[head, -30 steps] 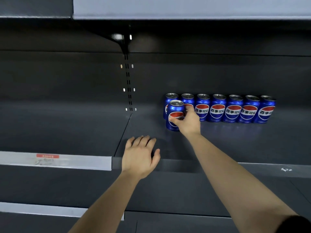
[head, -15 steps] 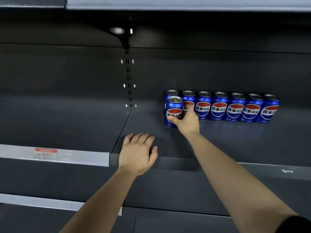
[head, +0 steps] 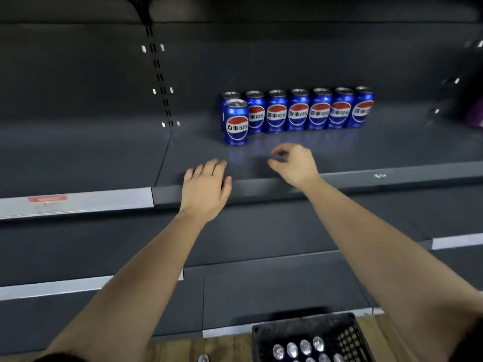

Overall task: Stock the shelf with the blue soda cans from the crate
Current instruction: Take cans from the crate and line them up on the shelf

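Several blue soda cans (head: 298, 109) stand in a row at the back of the dark shelf (head: 392, 142). One more blue can (head: 236, 122) stands alone in front of the row's left end. My right hand (head: 294, 164) hovers over the shelf's front, right of and nearer than that can, fingers loosely curled and holding nothing. My left hand (head: 205, 189) lies with straight fingers over the shelf's front lip. A black crate (head: 350, 333) at the bottom holds several cans (head: 298, 348), seen by their silver tops.
A grey price strip with a red label (head: 47, 202) runs along the left shelf edge. Lower dark shelves (head: 261, 239) lie beneath my arms. Wooden floor (head: 209, 348) shows beside the crate. A slotted upright (head: 159, 74) divides the back panel. Something purple (head: 477, 113) sits at far right.
My right hand has let go of the front can and drawn back toward me. The camera tilted down, bringing the lower shelves and the crate into view.
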{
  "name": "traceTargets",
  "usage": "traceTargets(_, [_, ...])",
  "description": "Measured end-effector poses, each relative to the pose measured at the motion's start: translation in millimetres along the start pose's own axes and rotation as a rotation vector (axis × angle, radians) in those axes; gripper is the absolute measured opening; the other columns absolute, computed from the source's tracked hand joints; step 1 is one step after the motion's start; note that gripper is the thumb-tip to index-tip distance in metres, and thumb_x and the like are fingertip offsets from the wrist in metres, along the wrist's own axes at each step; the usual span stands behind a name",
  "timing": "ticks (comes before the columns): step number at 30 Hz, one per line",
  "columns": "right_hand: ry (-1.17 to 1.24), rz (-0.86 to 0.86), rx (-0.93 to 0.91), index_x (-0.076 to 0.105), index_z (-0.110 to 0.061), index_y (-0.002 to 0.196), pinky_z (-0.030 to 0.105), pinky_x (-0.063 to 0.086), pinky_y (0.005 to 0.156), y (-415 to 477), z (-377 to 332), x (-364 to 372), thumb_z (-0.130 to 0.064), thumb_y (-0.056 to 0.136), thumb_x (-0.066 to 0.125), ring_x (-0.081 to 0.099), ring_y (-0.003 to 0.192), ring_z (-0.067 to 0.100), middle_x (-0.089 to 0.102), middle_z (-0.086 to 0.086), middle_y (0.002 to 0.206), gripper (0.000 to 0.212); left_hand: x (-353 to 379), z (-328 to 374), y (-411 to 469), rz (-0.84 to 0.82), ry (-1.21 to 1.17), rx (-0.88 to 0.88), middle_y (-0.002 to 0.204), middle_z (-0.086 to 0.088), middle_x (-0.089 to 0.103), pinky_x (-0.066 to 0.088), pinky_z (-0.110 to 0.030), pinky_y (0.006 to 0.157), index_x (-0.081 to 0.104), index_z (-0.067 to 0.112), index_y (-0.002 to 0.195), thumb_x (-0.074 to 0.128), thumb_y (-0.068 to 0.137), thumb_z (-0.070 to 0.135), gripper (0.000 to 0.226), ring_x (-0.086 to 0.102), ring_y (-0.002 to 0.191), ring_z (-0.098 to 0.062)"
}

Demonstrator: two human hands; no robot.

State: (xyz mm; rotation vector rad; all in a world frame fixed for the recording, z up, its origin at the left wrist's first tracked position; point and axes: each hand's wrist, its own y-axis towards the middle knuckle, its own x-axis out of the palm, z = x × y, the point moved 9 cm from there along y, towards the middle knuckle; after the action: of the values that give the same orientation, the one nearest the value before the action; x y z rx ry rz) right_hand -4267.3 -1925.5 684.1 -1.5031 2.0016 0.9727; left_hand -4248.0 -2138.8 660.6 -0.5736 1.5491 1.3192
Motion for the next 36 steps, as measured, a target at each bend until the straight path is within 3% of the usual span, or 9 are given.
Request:
traceTargets(2, [0.006, 0.045, -0.006, 0.068, -0.017, 0.111, 0.030, 0.049, 0.090, -20.3, 6.8, -14.4, -0.026, 0.084, 0.071, 0.061, 0.105, 0.018, 0.066, 0.003, 0.116, 0.029, 0.3, 25.1, -13.4, 0.015, -0.039, 0.069, 0.137, -0.008, 0.053, 0.037, -0.044, 0.099, 0.053, 0.012, 0.132, 0.027, 0.092, 0.040, 0.054, 0.052, 0.120, -0.028])
traceTargets(6, [-0.024, 0.115, -0.062, 0.067, -0.014, 0.114, 0.019, 0.041, 0.083, -65.0, 23.5, -38.9, -0.019, 0.085, 0.069, 0.061, 0.099, 0.017, 0.065, 0.005, 0.114, 0.030, 7.5, 65.6, -45.4, 0.021, -0.085, 0.116, 0.143, -0.012, 0.046, 0.025, -0.047, 0.114, 0.051, 0.009, 0.134, 0.032, 0.092, 0.037, 0.054, 0.038, 0.135, -0.029])
traceTargets(10, [-0.003, 0.133, -0.037, 0.067, -0.010, 0.114, 0.019, 0.041, 0.086, -113.0, 63.3, -53.8, -0.015, 0.084, 0.067, 0.061, 0.105, 0.019, 0.066, 0.006, 0.114, 0.031, 32.5, 96.8, -90.1, -0.066, -0.084, 0.139, 0.142, -0.013, 0.048, 0.027, -0.044, 0.113, 0.052, 0.007, 0.132, 0.031, 0.092, 0.037, 0.055, 0.043, 0.132, -0.028])
traceTargets(13, [-0.017, 0.075, 0.045, 0.066, -0.011, 0.115, 0.019, 0.041, 0.088, -151.4, 114.2, -55.5, -0.013, 0.083, 0.068, 0.061, 0.105, 0.021, 0.064, 0.007, 0.115, 0.033, 57.8, 123.5, -125.0, -0.162, -0.072, 0.144, 0.135, -0.011, 0.055, 0.032, -0.044, 0.108, 0.056, 0.009, 0.129, 0.029, 0.092, 0.039, 0.054, 0.051, 0.122, -0.027])
traceTargets(18, [-0.090, -0.054, 0.187, 0.061, -0.012, 0.123, 0.030, 0.047, 0.090, -217.4, 206.5, -65.1, -0.019, 0.088, 0.066, 0.060, 0.107, 0.022, 0.061, 0.006, 0.123, 0.036, 83.1, 186.9, -170.2, -0.209, -0.088, 0.123, 0.127, -0.007, 0.061, 0.035, -0.043, 0.105, 0.058, 0.010, 0.127, 0.029, 0.092, 0.038, 0.053, 0.057, 0.116, -0.025])
traceTargets(26, [-0.096, -0.263, 0.251, 0.060, -0.013, 0.126, 0.031, 0.048, 0.093, -306.1, 318.9, -57.4, -0.020, 0.085, 0.066, 0.062, 0.107, 0.023, 0.064, 0.008, 0.120, 0.042, 133.6, 281.5, -264.0, -0.309, -0.096, 0.060, 0.111, -0.007, 0.068, 0.041, -0.044, 0.098, 0.059, 0.010, 0.125, 0.033, 0.090, 0.041, 0.053, 0.062, 0.102, -0.028])
traceTargets(31, [-0.113, -0.376, 0.293, 0.060, -0.013, 0.128, 0.036, 0.048, 0.097, -331.0, 376.2, -27.1, -0.023, 0.086, 0.067, 0.061, 0.111, 0.025, 0.064, 0.008, 0.125, 0.044, 173.5, 306.0, -302.8, -0.393, -0.060, 0.029, 0.108, -0.006, 0.068, 0.039, -0.043, 0.097, 0.059, 0.011, 0.125, 0.034, 0.090, 0.042, 0.053, 0.062, 0.099, -0.027])
traceTargets(36, [-0.134, -0.396, 0.336, 0.062, -0.012, 0.126, 0.028, 0.047, 0.092, -335.8, 428.6, 13.5, -0.024, 0.086, 0.067, 0.062, 0.108, 0.024, 0.064, 0.009, 0.123, 0.043, 231.3, 298.4, -309.5, -0.420, -0.050, 0.021, 0.107, -0.005, 0.068, 0.038, -0.041, 0.094, 0.061, 0.012, 0.122, 0.034, 0.089, 0.042, 0.052, 0.062, 0.097, -0.026])
